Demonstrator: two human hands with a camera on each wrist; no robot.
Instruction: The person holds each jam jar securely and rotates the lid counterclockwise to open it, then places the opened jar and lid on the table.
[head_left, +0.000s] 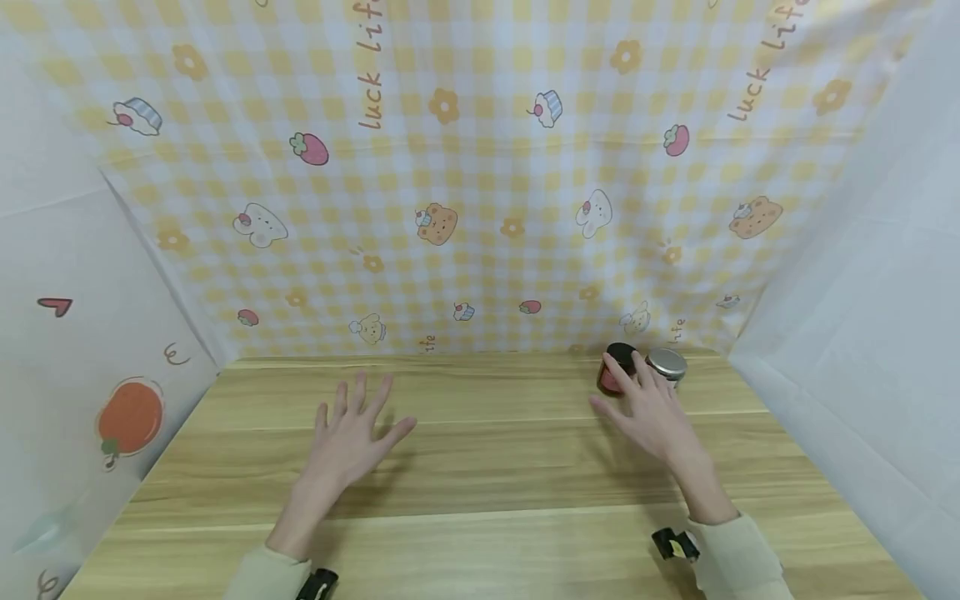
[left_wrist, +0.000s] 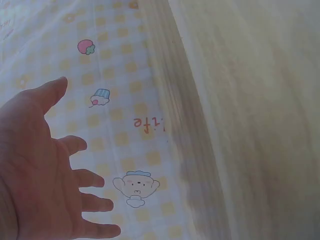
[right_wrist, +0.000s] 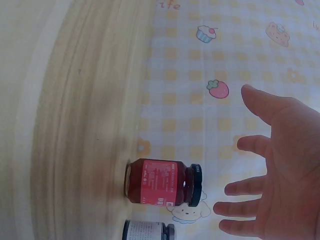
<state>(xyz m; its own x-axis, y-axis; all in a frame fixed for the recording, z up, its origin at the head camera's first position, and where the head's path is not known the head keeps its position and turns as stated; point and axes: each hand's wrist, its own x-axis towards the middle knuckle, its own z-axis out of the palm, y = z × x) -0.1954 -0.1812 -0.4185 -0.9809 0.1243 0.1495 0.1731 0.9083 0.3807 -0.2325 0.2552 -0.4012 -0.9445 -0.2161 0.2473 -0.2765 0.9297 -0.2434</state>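
Left hand (head_left: 347,446) and right hand (head_left: 651,419) spread, empty, above the pale wooden table (head_left: 487,475); beyond the right, a black-lidded red glass jar (right_wrist: 159,182) and silver-lidded, white-labelled jar (head_left: 667,362) stand upright, perhaps set back for room.

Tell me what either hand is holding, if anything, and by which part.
Nothing is held: left hand and right hand both have spread fingers.
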